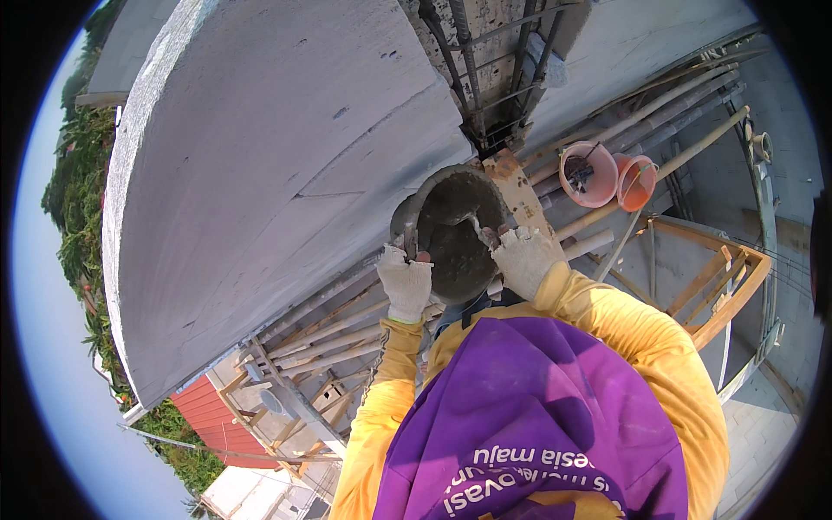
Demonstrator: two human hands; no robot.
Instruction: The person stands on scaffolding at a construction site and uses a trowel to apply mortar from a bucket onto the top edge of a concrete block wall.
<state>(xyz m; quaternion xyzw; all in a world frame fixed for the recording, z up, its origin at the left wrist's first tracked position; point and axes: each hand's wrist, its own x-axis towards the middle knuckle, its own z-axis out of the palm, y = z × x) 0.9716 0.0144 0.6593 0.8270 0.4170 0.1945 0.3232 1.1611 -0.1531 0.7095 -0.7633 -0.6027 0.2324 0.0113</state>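
Note:
A dark bucket (464,186) of wet grey mortar (458,260) stands in front of me, below the wall. My right hand (523,260), in a white knit glove with bare fingertips, is closed on the handle of a trowel (471,222). The trowel's blade dips into the mortar. My left hand (406,282), gloved the same way, is at the bucket's left rim. Its fingers are closed round a grey, mortar-smeared piece; I cannot make out whether this is a tool handle or part of the rim.
A smooth grey wall (286,156) rises ahead and left. Bare steel bars (468,52) stand in a column gap beside a rusty board (524,199). Two pinkish-orange buckets (589,173) sit by bamboo poles (667,165) at right. A wooden frame (737,286) is farther right; scaffolding (303,407) lies below left.

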